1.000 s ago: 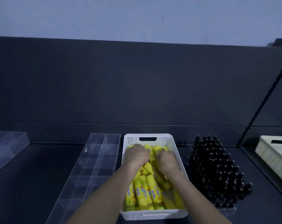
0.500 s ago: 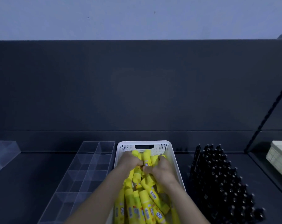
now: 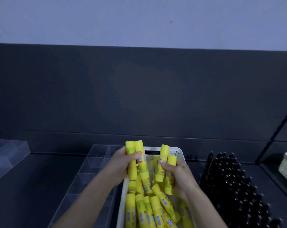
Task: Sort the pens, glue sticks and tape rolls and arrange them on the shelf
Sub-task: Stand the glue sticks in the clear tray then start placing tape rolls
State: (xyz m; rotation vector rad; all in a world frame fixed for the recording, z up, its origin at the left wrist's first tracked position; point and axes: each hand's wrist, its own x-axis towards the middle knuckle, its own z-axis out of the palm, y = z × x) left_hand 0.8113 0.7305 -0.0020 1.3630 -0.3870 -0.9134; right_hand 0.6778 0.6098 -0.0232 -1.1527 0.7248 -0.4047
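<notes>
Above the basket (image 3: pixel 177 151), left hand (image 3: pixel 119 164) and right hand (image 3: pixel 180 174) grip yellow glue sticks (image 3: pixel 138 146).

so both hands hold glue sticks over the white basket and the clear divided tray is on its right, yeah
Not quite. In the head view the clear divided tray lies left of the white basket; black pens stand on its right. The left hand and right hand do hold glue sticks over it.

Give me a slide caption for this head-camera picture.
The left hand and right hand each hold yellow glue sticks over the white basket.
</notes>
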